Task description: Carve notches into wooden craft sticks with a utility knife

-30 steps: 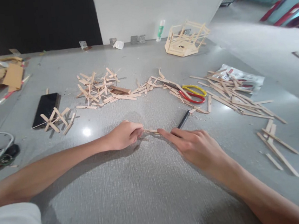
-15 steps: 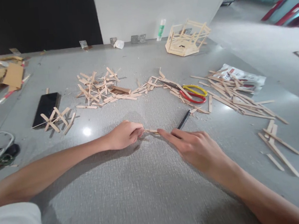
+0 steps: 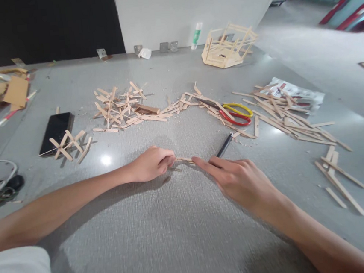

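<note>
My left hand [image 3: 154,164] is closed, its fingertips pinching one end of a short, thin wooden craft stick [image 3: 184,159] above the grey table. At the stick's other end is my right hand [image 3: 237,176], with the index finger stretched along to it and the thumb tucked beneath. A black pen-like tool [image 3: 224,145] sticks out past the right thumb; its lower end is hidden by the hand, and I cannot tell if it is gripped or lies behind. Farther off, scissors [image 3: 236,115] with yellow and red handles rest among loose craft sticks.
Glued stick crosses [image 3: 114,106] lie in a heap beyond my left hand. More crosses rest by a black phone [image 3: 55,129]. Loose sticks [image 3: 282,111] and a plastic packet [image 3: 313,98] are at right. A hexagonal stick frame [image 3: 225,55] and a glue stick [image 3: 196,36] stand at the back.
</note>
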A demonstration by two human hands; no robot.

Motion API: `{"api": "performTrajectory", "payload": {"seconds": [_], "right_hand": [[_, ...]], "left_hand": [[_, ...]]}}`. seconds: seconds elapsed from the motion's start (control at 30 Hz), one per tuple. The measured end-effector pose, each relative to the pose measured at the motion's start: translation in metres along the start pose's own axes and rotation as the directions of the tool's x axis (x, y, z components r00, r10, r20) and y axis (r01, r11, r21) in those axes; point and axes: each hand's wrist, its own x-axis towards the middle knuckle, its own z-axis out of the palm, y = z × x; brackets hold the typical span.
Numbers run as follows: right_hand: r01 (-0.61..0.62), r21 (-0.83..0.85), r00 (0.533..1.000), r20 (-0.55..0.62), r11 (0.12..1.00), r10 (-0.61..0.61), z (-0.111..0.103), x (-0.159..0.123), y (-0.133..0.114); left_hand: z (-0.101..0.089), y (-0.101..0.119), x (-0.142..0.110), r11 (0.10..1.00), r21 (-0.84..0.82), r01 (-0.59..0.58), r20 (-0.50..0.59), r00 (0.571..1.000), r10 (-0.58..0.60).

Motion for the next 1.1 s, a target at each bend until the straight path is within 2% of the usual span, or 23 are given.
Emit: {"api": "performTrajectory", "payload": {"seconds": [0.27,0.53,0.9,1.1], "right_hand": [[0.0,-0.044,1.0,0.012,0.999,0.001,0.001,0.0,-0.002],[-0.044,-0.142,0.998,-0.041,0.989,0.038,-0.001,0.0,-0.014],[-0.053,-0.093,0.998,0.025,0.994,0.055,-0.003,-0.001,-0.012],[-0.025,-0.131,0.999,-0.046,0.991,0.019,0.003,-0.001,-0.014]], "left_hand": [[-0.001,0.002,0.0,1.0,0.001,-0.007,-0.006,1.0,0.007],[0.0,-0.002,0.0,1.0,-0.009,-0.008,-0.002,1.0,0.008],[-0.002,0.0,0.001,1.0,-0.022,-0.004,0.009,1.0,0.004],[-0.003,-0.001,0.001,1.0,-0.014,-0.001,0.014,1.0,0.001]]}}
